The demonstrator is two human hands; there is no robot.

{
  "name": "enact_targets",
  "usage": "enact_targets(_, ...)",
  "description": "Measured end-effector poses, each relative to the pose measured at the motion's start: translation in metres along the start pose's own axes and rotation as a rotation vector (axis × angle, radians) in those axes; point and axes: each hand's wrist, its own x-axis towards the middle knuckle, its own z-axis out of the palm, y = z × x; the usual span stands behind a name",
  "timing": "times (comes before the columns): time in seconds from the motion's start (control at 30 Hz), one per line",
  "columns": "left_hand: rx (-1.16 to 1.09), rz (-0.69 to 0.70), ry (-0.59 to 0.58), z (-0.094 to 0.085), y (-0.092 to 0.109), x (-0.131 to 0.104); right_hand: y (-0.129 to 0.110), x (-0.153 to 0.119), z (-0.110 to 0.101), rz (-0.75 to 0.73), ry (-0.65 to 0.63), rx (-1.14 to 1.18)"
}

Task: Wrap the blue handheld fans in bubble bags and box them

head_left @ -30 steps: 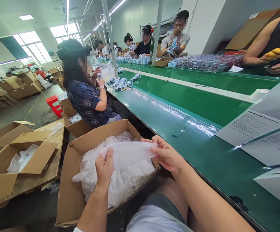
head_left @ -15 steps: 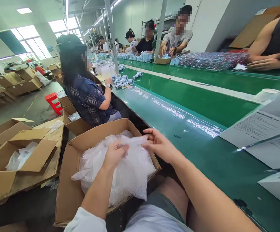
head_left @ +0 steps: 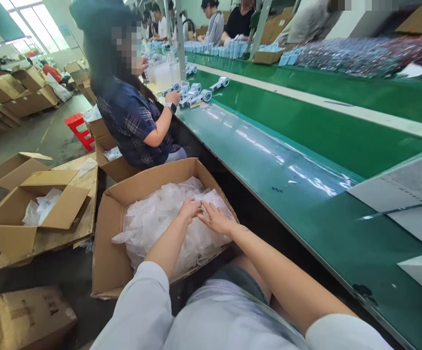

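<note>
My left hand (head_left: 189,210) rests on the heap of clear bubble-wrap bags (head_left: 152,218) in an open cardboard box (head_left: 109,253) beside my lap. Its fingers point right, loosely bent, with no bag lifted in them. Close to it, almost fingertip to fingertip, my right hand (head_left: 216,218) lies flat on the same heap with its fingers stretched out. The bags are crumpled together, so single ones are hard to make out.
A green workbench (head_left: 254,180) runs along my right, with printed white sheets (head_left: 408,184) on it. A co-worker in a plaid shirt (head_left: 134,126) sits ahead near grey-blue handheld parts (head_left: 196,92). Open cartons (head_left: 50,209) and a closed carton (head_left: 28,316) stand left.
The bubble-wrap piece stretched between my hands is down on the heap. Both hands have lowered onto the bags and come closer together. The view has tilted downward.
</note>
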Motion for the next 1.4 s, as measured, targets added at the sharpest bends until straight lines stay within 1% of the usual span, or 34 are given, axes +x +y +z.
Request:
enact_targets(0.07, 0.085, -0.123, -0.016, -0.034, -0.002, -0.006, 0.022, 0.006, 0.009, 0.111, -0.058, -0.017)
enact_targets(0.1, 0.148, -0.179, -0.035, -0.049, -0.004, -0.013, 0.03, 0.009, 0.012, 0.157, -0.068, -0.023)
enact_targets(0.13, 0.204, -0.229, -0.068, -0.062, -0.008, -0.023, 0.035, 0.012, 0.014, 0.195, -0.069, -0.028)
enact_targets(0.17, 0.258, -0.278, -0.112, -0.07, -0.012, -0.034, 0.038, 0.014, 0.015, 0.223, -0.063, -0.03)
enact_targets(0.23, 0.342, -0.356, -0.203, -0.077, -0.023, -0.058, 0.039, 0.016, 0.016, 0.254, -0.043, -0.025)
enact_targets(0.3, 0.377, -0.388, -0.261, -0.076, -0.03, -0.078, 0.035, 0.015, 0.015, 0.252, -0.009, -0.007)
enact_targets(0.33, 0.375, -0.388, -0.275, -0.076, -0.03, -0.084, 0.032, 0.013, 0.014, 0.234, 0.015, 0.007)
enact_targets(0.4, 0.33, -0.365, -0.275, -0.082, -0.019, -0.088, 0.023, 0.004, 0.011, 0.162, 0.067, 0.045)
enact_targets(0.47, 0.254, -0.317, -0.246, -0.094, 0.006, -0.086, 0.011, -0.008, 0.006, 0.066, 0.101, 0.084)
enact_targets(0.5, 0.201, -0.28, -0.224, -0.101, 0.021, -0.085, 0.004, -0.014, 0.003, 0.014, 0.091, 0.121)
enact_targets(0.53, 0.133, -0.238, -0.207, -0.106, 0.037, -0.085, -0.004, -0.02, 0.001, -0.041, 0.046, 0.191)
enact_targets(0.57, 0.057, -0.194, -0.206, -0.109, 0.052, -0.086, -0.013, -0.026, -0.002, -0.098, -0.035, 0.294)
enact_targets(0.63, -0.069, -0.113, -0.254, -0.105, 0.076, -0.092, -0.031, -0.036, -0.006, -0.216, -0.287, 0.572)
enact_targets(0.67, -0.104, -0.079, -0.291, -0.099, 0.084, -0.096, -0.04, -0.04, -0.008, -0.262, -0.427, 0.713)
enact_targets(0.7, -0.116, -0.052, -0.32, -0.091, 0.09, -0.1, -0.048, -0.044, -0.01, -0.287, -0.54, 0.827)
enact_targets(0.73, -0.105, -0.029, -0.327, -0.082, 0.093, -0.103, -0.056, -0.047, -0.012, -0.291, -0.605, 0.906)
enact_targets(0.77, -0.09, -0.004, -0.299, -0.074, 0.094, -0.105, -0.061, -0.051, -0.014, -0.275, -0.627, 0.97)
enact_targets(0.8, -0.08, 0.021, -0.245, -0.066, 0.094, -0.107, -0.065, -0.054, -0.017, -0.24, -0.61, 1.029)
enact_targets(0.83, -0.079, 0.046, -0.176, -0.06, 0.093, -0.107, -0.067, -0.056, -0.021, -0.19, -0.561, 1.084)
enact_targets(0.93, -0.114, 0.158, 0.055, -0.052, 0.093, -0.107, -0.063, -0.061, -0.034, -0.012, -0.328, 1.213)
enact_targets(1.0, -0.084, 0.305, 0.184, -0.05, 0.096, -0.11, -0.058, -0.063, -0.042, 0.053, -0.218, 1.234)
enact_targets(1.03, -0.021, 0.395, 0.223, -0.048, 0.098, -0.112, -0.057, -0.064, -0.044, 0.071, -0.185, 1.233)
enact_targets(1.07, 0.071, 0.479, 0.234, -0.046, 0.1, -0.115, -0.056, -0.066, -0.046, 0.088, -0.172, 1.23)
enact_targets(1.1, 0.175, 0.545, 0.212, -0.044, 0.102, -0.117, -0.056, -0.067, -0.046, 0.104, -0.167, 1.23)
enact_targets(1.13, 0.273, 0.581, 0.167, -0.04, 0.104, -0.119, -0.056, -0.069, -0.046, 0.121, -0.168, 1.233)
enact_targets(1.2, 0.386, 0.569, 0.083, -0.034, 0.103, -0.119, -0.057, -0.073, -0.044, 0.144, -0.199, 1.246)
enact_targets(1.23, 0.395, 0.537, 0.068, -0.032, 0.102, -0.116, -0.057, -0.074, -0.042, 0.139, -0.213, 1.262)
enact_targets(1.27, 0.379, 0.505, 0.079, -0.031, 0.099, -0.113, -0.056, -0.076, -0.04, 0.127, -0.217, 1.283)
enact_targets(1.33, 0.299, 0.46, 0.159, -0.033, 0.095, -0.105, -0.051, -0.08, -0.035, 0.115, -0.226, 1.3)
enact_targets(1.4, 0.183, 0.442, 0.24, -0.036, 0.095, -0.099, -0.041, -0.082, -0.031, 0.085, -0.256, 1.237)
